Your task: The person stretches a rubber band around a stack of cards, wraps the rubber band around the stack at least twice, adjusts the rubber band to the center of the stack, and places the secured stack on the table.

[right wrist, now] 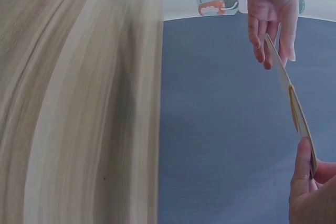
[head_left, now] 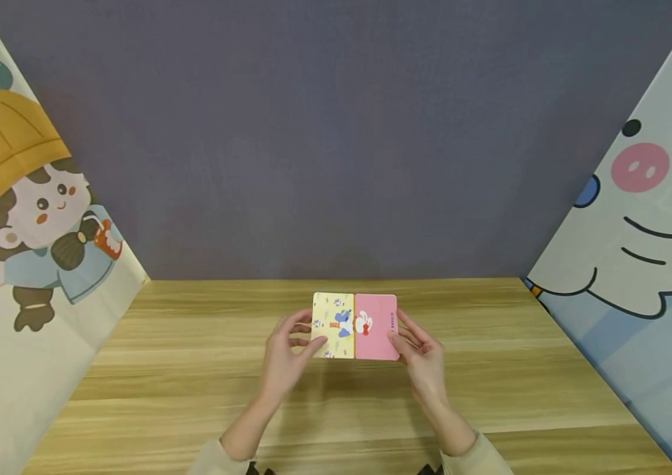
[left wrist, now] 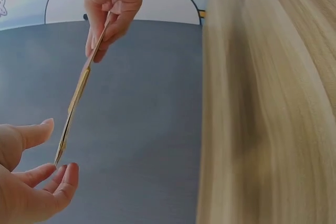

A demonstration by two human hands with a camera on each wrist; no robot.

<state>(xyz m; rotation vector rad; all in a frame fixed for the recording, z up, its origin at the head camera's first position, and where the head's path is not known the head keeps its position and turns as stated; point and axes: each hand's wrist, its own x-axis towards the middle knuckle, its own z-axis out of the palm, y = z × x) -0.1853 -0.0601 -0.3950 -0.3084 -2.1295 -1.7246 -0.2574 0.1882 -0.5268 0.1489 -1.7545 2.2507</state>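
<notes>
A small picture book (head_left: pixel 374 336) lies spread in the air above the table, its left half yellow with a blue-and-white figure, its right half pink with a white rabbit. My right hand (head_left: pixel 427 369) pinches the pink half at its outer edge, thumb on the face and fingers behind. At the yellow half, my left hand (head_left: pixel 285 359) touches the outer edge with its fingertips. The left wrist view shows that thumb (left wrist: pixel 39 132) standing apart from the book (left wrist: pixel 77 95). Seen edge-on in the right wrist view, the book (right wrist: pixel 295 103) slants between both hands.
A wood-grain table (head_left: pixel 163 396) spreads below the hands. Behind it rises a dark grey panel (head_left: pixel 336 145). Side panels bear cartoon prints: a child in a yellow hat (head_left: pixel 9 145) at left, a pink-snouted white figure (head_left: pixel 668 211) at right.
</notes>
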